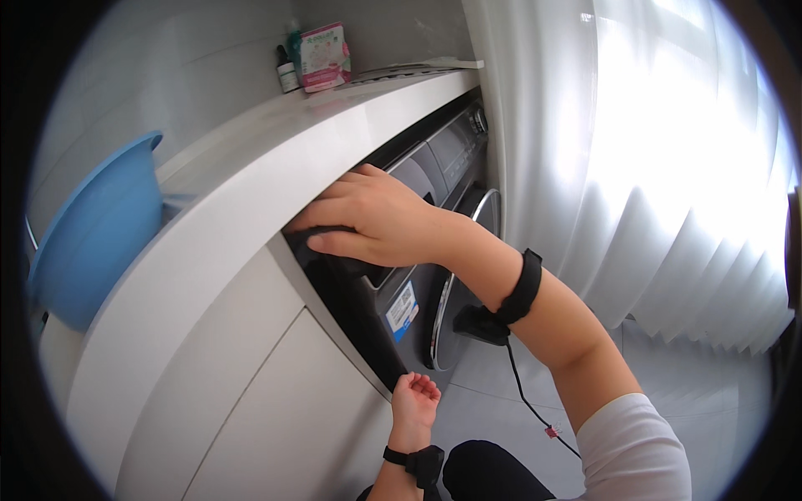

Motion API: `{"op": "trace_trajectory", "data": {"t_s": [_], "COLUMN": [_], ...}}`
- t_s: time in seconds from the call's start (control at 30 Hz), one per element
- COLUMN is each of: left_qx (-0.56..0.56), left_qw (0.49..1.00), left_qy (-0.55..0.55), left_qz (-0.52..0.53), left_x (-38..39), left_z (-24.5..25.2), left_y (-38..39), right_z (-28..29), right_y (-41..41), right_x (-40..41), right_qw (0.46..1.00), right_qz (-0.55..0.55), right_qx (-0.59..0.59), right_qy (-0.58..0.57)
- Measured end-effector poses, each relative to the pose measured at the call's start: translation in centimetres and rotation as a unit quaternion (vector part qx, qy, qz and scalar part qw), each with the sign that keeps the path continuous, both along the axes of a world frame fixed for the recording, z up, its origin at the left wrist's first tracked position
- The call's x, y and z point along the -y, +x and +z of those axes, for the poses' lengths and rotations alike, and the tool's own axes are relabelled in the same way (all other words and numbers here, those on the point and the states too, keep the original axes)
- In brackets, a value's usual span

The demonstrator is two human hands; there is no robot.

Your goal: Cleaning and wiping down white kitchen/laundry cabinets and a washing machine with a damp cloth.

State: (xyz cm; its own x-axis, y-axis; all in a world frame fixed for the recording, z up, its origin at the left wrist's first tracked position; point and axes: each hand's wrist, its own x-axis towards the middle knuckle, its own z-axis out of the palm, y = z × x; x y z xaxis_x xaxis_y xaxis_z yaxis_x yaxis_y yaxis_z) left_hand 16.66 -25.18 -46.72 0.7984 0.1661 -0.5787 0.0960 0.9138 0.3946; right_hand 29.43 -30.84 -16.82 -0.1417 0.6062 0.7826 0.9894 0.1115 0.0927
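A dark grey front-loading washing machine (410, 351) stands under a white countertop (269, 169). My right hand (376, 219) reaches across its upper front corner, just below the countertop. The thumb lies over a black part (341, 241) there. The fingertips pass under the counter's edge and are partly hidden, so the grip is unclear. Lower down, my left hand (416, 401) is beside the machine's front edge, palm towards me and fingers curled, with nothing visible in it. Whether it touches the machine is unclear. My right forearm covers part of the round door (443, 319).
A blue plastic basin (106, 238) rests on the countertop at left. Behind, there are a dropper bottle (287, 72) and a pink-and-white packet (324, 59). White cabinet panels (269, 388) adjoin the machine. White curtains (601, 188) hang at right. A black cable (523, 391) trails from my right wrist strap.
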Motion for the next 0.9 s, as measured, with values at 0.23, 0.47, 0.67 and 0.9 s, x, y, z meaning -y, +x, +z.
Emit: {"op": "trace_trajectory", "data": {"t_s": [0.23,0.47,0.67,0.9], "left_qx": [-0.014,0.021,0.028,0.116], "left_qw": [0.997,0.986,0.983,0.943], "left_qy": [0.01,0.055,0.064,0.162], "left_qz": [-0.071,-0.159,-0.172,-0.267], "left_x": [2.8,3.4,3.5,5.2], "left_z": [-1.0,-2.3,-2.3,-3.9], "left_y": [1.8,3.6,4.5,6.1], "right_z": [2.2,2.1,1.7,2.0], "right_y": [7.5,18.3,22.1,24.2], "right_x": [2.8,5.2,6.0,6.6], "right_qw": [0.954,0.912,0.894,0.912], "right_qz": [-0.216,-0.339,-0.387,-0.361], "right_qx": [-0.177,-0.105,-0.107,-0.011], "right_qy": [-0.107,-0.206,-0.197,-0.195]}}
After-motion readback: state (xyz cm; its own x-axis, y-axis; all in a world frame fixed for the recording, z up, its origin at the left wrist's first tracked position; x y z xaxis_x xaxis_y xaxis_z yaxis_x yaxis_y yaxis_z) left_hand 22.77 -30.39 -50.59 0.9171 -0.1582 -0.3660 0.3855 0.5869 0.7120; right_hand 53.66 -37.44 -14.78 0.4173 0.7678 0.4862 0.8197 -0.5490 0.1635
